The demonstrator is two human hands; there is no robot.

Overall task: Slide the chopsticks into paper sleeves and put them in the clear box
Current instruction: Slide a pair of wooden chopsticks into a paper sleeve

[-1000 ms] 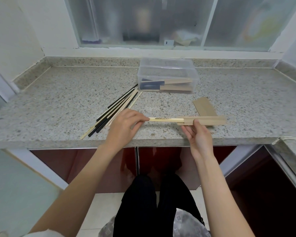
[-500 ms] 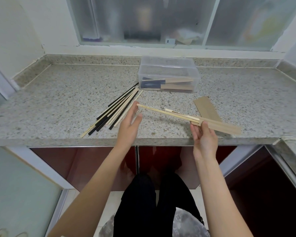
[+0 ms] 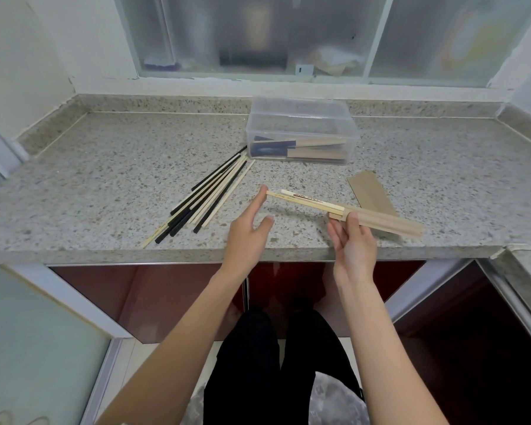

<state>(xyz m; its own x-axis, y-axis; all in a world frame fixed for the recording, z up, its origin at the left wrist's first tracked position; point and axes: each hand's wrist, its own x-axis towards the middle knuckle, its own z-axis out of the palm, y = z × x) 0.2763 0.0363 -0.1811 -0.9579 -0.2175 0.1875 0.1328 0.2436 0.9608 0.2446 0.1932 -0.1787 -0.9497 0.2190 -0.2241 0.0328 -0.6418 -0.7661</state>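
Right hand (image 3: pixel 354 240) pinches the kraft paper sleeve (image 3: pixel 387 223) at its mouth, above the granite surface (image 3: pixel 105 179). Pale wooden chopsticks (image 3: pixel 301 200) sit partly inside. Left hand (image 3: pixel 249 231), fingers straight and apart, touches their uneven ends. Risk: an off-axis push buckles or tears the sleeve. Clear box (image 3: pixel 301 130) lies beyond.

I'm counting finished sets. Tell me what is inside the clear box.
The clear box holds several sleeved sets lying flat: tan paper sleeves and a dark blue one. They overlap, so the exact count and the chopsticks inside stay hidden.
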